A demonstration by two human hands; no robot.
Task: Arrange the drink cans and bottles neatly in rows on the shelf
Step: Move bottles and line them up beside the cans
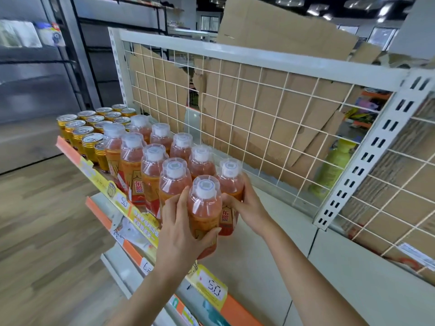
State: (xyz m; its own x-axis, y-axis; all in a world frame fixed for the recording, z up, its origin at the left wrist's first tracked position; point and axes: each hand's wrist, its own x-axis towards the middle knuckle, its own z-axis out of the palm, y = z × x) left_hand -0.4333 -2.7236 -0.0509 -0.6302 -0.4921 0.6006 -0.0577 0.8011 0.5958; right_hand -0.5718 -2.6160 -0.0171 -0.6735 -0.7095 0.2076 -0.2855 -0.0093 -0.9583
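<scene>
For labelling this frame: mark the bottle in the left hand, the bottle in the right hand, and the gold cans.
Left-hand bottle [204,208], head view, on the body just below the cap.
Right-hand bottle [229,169], head view, on the white cap.
Gold cans [95,119], head view, on a middle can's lid.

One camera sits on the person's head. It looks forward and down at the shelf [266,234] from close by, with the left hand [181,234] and the right hand [247,205] low in the middle. The far room [37,90] is blurry, maybe from the lens.
</scene>
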